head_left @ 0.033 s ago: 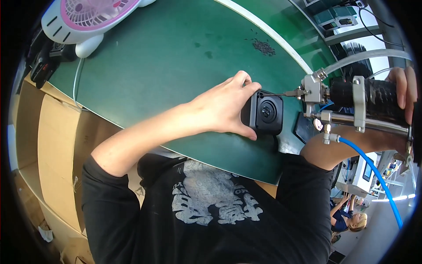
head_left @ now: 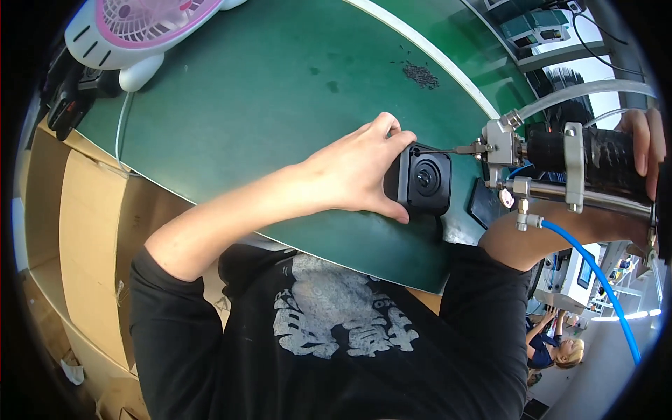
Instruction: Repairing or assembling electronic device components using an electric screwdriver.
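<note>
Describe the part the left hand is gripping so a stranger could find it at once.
Start at the green mat covering the table, then follow the left hand to the mat's near edge. There it clasps a black boxy housing with a round lens-like centre, met at its top corner by the tip of the screwdriver tool in the right hand.

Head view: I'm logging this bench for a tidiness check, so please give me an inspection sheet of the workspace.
Surface: dark green mat-covered table, a few dark smudges.
Job's things: small black square housing with a round centre stands on the mat; the thin tip of a black and silver pneumatic screwdriver meets its upper edge.
Clutter: small pile of dark screws; pink and white desk fan; black devices at the table's left edge.
Grips: left hand clasps the housing; right hand wraps the driver's black handle.
Cables: blue air hose, clear tube, thin white cord.
Surroundings: cardboard boxes at left; another person lower right.
</note>
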A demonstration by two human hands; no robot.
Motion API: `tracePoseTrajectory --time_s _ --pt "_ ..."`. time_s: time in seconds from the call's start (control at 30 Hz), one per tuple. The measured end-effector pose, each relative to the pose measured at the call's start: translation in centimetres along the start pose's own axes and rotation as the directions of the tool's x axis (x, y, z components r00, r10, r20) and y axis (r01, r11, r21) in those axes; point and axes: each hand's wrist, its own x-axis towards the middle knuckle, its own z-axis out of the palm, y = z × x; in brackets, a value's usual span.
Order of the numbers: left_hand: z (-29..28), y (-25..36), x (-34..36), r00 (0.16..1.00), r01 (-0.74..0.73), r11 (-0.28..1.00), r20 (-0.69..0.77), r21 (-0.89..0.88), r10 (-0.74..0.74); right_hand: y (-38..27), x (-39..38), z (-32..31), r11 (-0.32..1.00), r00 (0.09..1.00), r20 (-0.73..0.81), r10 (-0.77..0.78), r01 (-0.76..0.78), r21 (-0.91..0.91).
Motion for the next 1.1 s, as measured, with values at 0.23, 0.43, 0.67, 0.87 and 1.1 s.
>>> tracePoseTrajectory --time_s 0.23,0.43,0.67,0.87,1.1 --pt "-0.3 0.0 0.2 0.999 -0.018 0.999 0.029 0.044 0.017 1.5 0.1 1.1 0.999 1.0 0.003 0.013 -0.013 -0.042" --pt "-0.3 -0.1 -0.1 0.999 -0.042 0.995 0.009 0.087 0.041 0.7 0.2 1.0 0.997 1.0 0.018 -0.001 0.002 -0.078" --pt "-0.3 -0.7 0.8 0.966 -0.137 0.983 -0.205 0.122 0.16 -0.5 0.8 0.5 0.991 0.999 0.043 -0.034 0.039 -0.129" --pt "0.1 -0.8 1.4 0.929 -0.19 0.968 -0.288 0.164 0.231 -1.3 1.0 0.4 0.986 0.997 0.066 -0.042 0.052 -0.156" --pt "0.5 -0.8 1.6 0.878 -0.272 0.944 -0.353 0.187 0.323 -2.5 1.2 0.2 0.978 0.995 0.083 -0.054 0.07 -0.198"
